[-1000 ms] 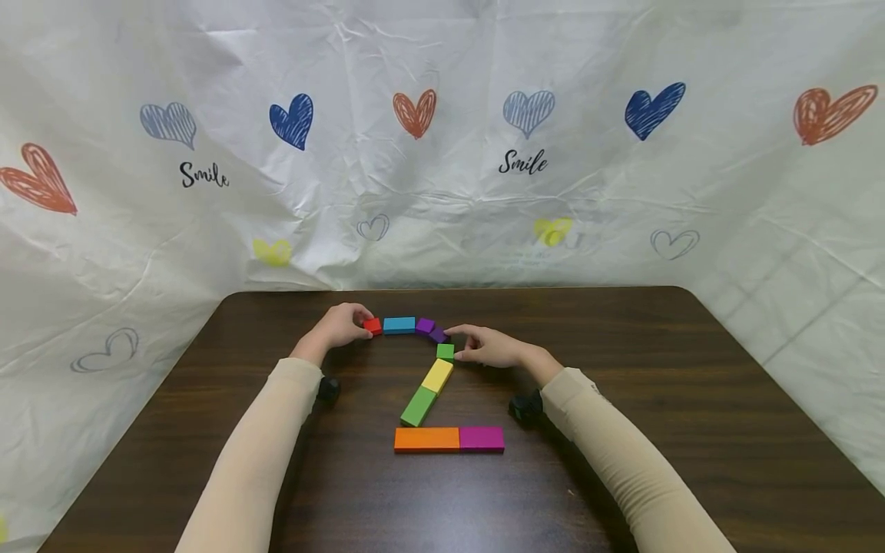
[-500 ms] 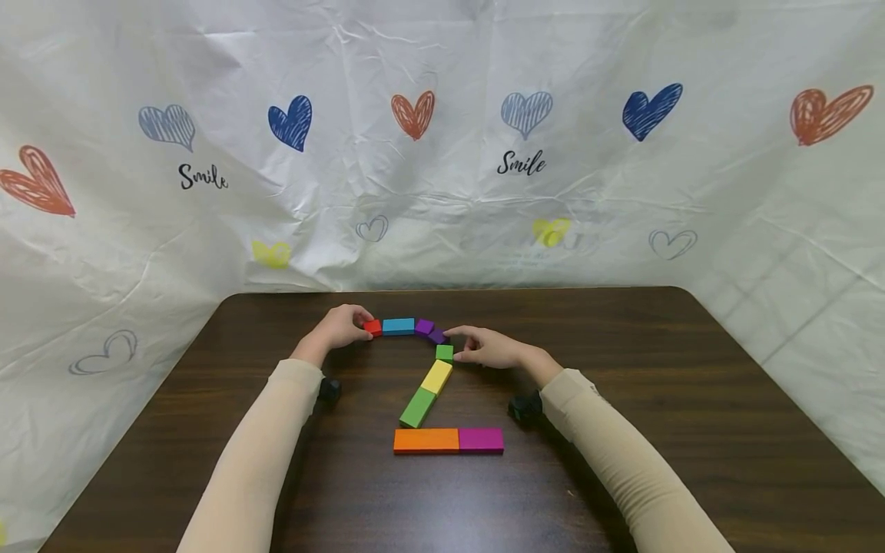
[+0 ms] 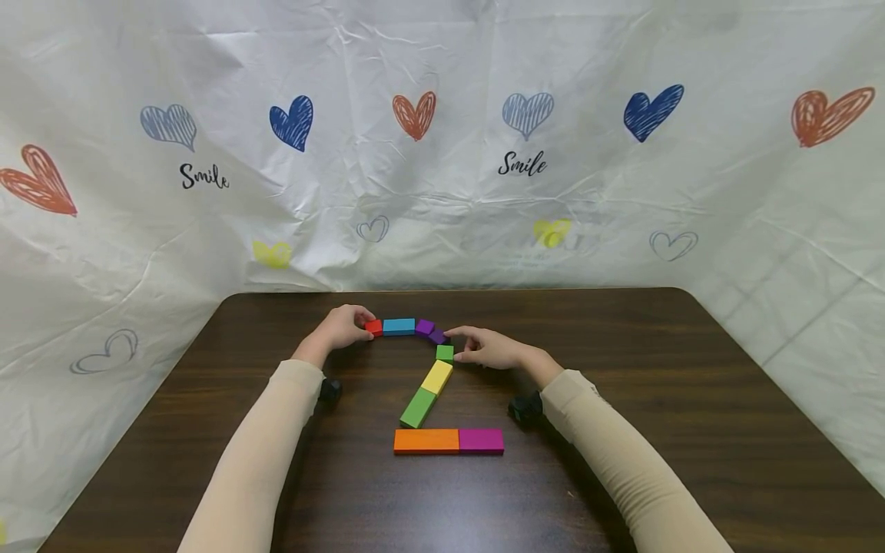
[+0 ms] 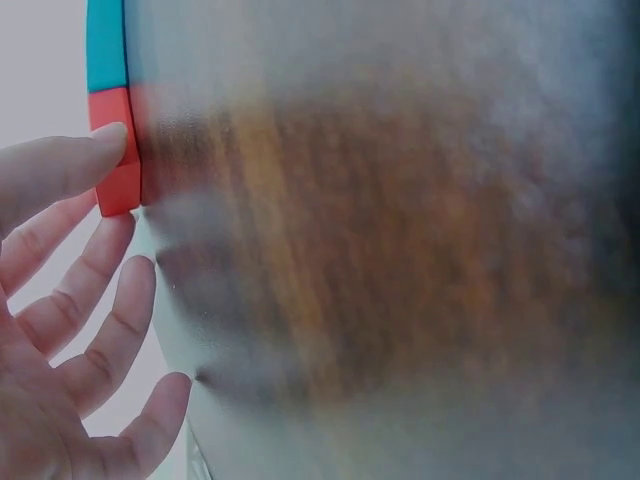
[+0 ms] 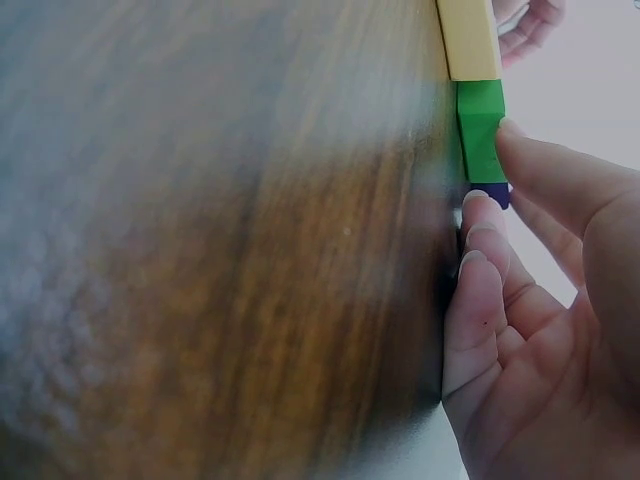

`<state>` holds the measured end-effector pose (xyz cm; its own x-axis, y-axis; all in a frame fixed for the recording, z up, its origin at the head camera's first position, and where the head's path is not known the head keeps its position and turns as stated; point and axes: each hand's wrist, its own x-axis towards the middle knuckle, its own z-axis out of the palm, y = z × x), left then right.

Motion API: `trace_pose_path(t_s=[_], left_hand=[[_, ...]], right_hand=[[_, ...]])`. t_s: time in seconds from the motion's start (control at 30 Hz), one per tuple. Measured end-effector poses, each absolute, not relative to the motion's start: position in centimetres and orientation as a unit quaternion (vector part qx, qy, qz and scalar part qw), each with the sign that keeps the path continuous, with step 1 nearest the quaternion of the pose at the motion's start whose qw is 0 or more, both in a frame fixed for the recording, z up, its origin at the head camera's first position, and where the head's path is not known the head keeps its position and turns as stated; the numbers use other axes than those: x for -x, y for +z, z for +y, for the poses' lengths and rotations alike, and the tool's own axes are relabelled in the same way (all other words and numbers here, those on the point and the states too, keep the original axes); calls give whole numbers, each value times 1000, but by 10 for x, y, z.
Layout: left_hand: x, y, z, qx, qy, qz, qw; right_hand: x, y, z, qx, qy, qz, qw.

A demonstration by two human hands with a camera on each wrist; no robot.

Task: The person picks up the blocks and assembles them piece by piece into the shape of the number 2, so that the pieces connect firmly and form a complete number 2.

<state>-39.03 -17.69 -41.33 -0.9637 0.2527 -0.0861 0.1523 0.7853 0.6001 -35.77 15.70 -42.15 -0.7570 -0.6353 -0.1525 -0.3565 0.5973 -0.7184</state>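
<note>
At the far left of the block figure, my left hand (image 3: 342, 326) pinches a red block (image 3: 374, 328) between thumb and fingers. Beside it lies a blue block (image 3: 399, 327), then two purple blocks (image 3: 425, 327), the second one turned at an angle. My right hand (image 3: 492, 347) reaches in from the right; its extended index finger touches the second purple block. Its thumb tip is against or very close to the small green block (image 3: 445, 353). In the right wrist view the thumb meets the side of that green block (image 5: 482, 130), and the other fingers are loosely bent.
A yellow block (image 3: 437, 378) and a longer green block (image 3: 418, 407) slant down-left. Below them an orange block (image 3: 426, 441) and a magenta block (image 3: 481, 441) form a straight row. All lie on a dark wooden table (image 3: 622, 384), with a heart-printed white sheet (image 3: 456, 192) behind.
The red block in my left hand has shifted very slightly right, closer to the blue block. My right hand stays nearly still.
</note>
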Motion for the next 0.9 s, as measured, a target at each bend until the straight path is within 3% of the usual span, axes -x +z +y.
trace_pose_path(t_s=[0.9], left_hand=[[391, -414, -181, -124, 311, 939, 76]], right_hand=[[358, -420, 158, 294, -353, 865, 203]])
